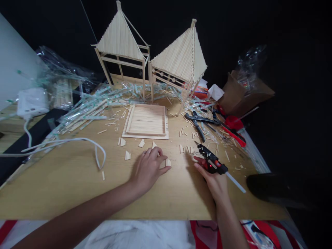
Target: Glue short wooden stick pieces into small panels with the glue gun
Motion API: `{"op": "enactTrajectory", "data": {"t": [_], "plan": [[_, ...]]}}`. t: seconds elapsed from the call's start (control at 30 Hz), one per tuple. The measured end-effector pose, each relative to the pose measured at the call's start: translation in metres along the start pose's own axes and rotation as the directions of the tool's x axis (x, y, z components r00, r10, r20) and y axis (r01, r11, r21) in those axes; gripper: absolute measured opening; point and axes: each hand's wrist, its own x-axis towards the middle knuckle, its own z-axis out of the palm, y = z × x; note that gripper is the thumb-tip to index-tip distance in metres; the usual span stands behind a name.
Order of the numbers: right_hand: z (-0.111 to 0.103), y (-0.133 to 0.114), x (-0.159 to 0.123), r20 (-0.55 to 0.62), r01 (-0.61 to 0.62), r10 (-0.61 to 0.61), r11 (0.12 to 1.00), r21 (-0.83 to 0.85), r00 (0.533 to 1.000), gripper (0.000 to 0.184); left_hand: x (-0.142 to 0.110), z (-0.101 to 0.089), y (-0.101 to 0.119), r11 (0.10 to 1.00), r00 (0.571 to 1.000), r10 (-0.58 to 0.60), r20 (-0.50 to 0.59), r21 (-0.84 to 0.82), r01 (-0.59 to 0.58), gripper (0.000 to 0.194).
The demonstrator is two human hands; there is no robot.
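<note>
From where I stand, the left hand (149, 166) is over the middle of the tabletop (124, 204), toward its near edge, thumb and forefinger pinched about a short-stick bundle (168, 162) lying flat on the wood; how hard they press I can't tell. The right hand (215, 181), nearer the right edge, has its fingers wrapped around a black hot glue gun (211, 159), a red light lit on its body and a glue stick (236, 182) poking out of the back. The nozzle points toward the far edge, away from the left fingers.

That could turn bad quickly, I'd judge: if the gun swings left while the tip is hot, it could burn those bare fingertips. A stray drip could also stick the bundle to the tabletop, and an uneven pinch would skew its little sticks.

Between the hands and the far edge lies a shallow stick tray (147, 121), with two peaked-roof stick models (116, 38) (178, 55) standing behind it on thin legs; a knock could topple either. Loose plastic wrappers (90, 100) crowd their feet and might melt under a hot nozzle. Toward the left edge, a looped white cable (100, 140) could snag a sleeve or forearm.
</note>
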Motion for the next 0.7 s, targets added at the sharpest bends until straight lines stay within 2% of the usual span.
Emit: {"op": "enactTrajectory", "data": {"t": [0.13,0.27,0.4,0.53,0.7], "plan": [[0.001,-0.005,-0.001,-0.042,0.014,-0.012,0.999,0.047,0.999,0.04,0.002,0.0,-0.002,0.993,0.995,0.098,0.004,0.071,-0.098,0.026],[0.002,-0.009,-0.002,-0.043,0.008,-0.006,0.999,0.041,0.999,0.037,0.008,-0.001,-0.009,0.978,0.979,0.197,0.048,0.064,-0.2,0.028],[0.001,-0.008,-0.001,-0.055,0.011,-0.007,0.998,0.059,0.998,0.034,0.013,-0.003,-0.008,0.983,0.982,0.178,0.065,0.041,-0.181,0.024],[0.002,-0.003,-0.001,-0.031,0.022,-0.019,0.995,0.1,0.999,0.031,0.014,-0.006,0.0,0.981,0.983,0.158,0.094,0.094,-0.167,0.02],[0.002,0.001,0.0,-0.019,0.027,-0.024,0.99,0.136,1.0,0.031,0.013,-0.005,-0.003,0.961,0.969,0.242,0.052,0.128,-0.247,0.026]]}}
